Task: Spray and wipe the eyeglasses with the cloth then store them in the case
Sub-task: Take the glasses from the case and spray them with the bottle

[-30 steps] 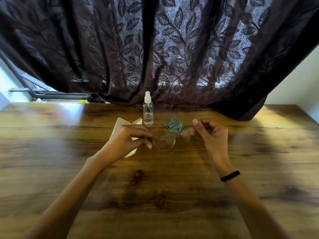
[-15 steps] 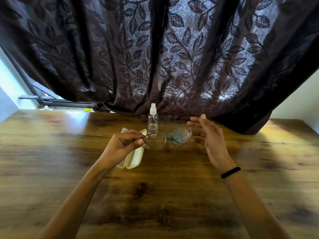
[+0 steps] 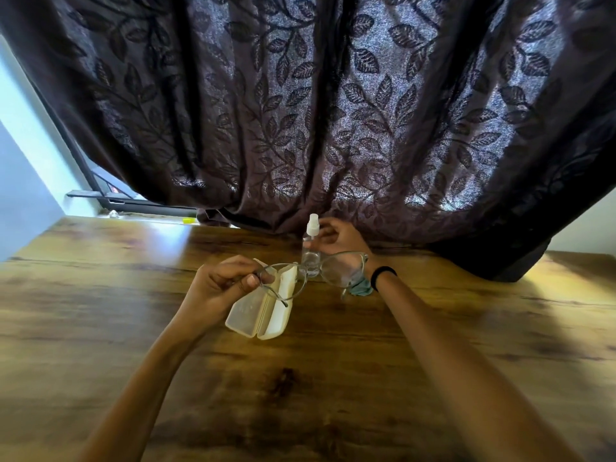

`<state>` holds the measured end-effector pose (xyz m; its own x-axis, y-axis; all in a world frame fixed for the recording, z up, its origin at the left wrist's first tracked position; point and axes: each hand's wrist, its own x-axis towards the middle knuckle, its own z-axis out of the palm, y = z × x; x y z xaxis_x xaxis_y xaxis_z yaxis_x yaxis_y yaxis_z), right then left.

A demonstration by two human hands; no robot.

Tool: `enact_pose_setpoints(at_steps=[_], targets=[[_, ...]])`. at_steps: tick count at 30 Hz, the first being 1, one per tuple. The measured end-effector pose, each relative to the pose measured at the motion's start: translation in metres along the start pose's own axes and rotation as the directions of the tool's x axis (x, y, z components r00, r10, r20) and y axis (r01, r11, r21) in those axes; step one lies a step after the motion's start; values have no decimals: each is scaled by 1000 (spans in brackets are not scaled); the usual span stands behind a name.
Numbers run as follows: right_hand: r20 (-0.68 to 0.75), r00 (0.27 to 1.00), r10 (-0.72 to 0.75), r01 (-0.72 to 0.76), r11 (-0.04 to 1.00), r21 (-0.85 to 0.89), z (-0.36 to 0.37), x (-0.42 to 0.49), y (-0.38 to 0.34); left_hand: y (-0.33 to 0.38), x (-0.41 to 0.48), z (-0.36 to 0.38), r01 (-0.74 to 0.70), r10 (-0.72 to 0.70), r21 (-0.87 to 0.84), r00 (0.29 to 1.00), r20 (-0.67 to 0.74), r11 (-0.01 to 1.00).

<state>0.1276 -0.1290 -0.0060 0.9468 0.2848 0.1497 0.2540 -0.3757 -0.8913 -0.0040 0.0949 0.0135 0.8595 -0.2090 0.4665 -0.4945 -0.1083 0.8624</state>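
My left hand (image 3: 222, 284) pinches the thin-rimmed eyeglasses (image 3: 343, 270) by their left end and holds them above the table, temples unfolded. Behind them stands a clear spray bottle (image 3: 310, 253) with a white nozzle. My right hand (image 3: 336, 235) has its fingers around the bottle's upper part. An open cream glasses case (image 3: 258, 311) lies on the table under my left hand. The teal cloth (image 3: 360, 288) lies crumpled beside my right wrist, mostly hidden by it.
The wooden table (image 3: 300, 378) stretches wide toward me. A dark leaf-patterned curtain (image 3: 316, 111) hangs down to the table's far edge just behind the bottle. A window sill (image 3: 133, 208) shows at the far left.
My right hand let go of the eyeglasses and reached back to the spray bottle. My left hand alone now holds the glasses, raised a little over the case.
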Motion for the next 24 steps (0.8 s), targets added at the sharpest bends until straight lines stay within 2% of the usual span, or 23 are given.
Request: enact_pose_setpoints(at_steps=[3,7,12,17,24], targets=[[36,999,-26,28,998,-54,6,6,5,-2,2,2,9,-9,-7,1000,-6,1000],[-1,999,-39,39,992,-119,1,7,9,-3,3,4,21,-21,-12,1000,3,1000],[-129,989,-75,82,995,50,-29,-15,5,-1,8,10,2,-2,-3,1000,8,1000],[-321,941,-108,162,976,148,-74,-60,-6,2,16,19,-23,24,-14,999,21,1000],[-405,880,-248,264,964,-16,-92,-125,-35,-4,26,49,67,-62,-119,997,41,991]])
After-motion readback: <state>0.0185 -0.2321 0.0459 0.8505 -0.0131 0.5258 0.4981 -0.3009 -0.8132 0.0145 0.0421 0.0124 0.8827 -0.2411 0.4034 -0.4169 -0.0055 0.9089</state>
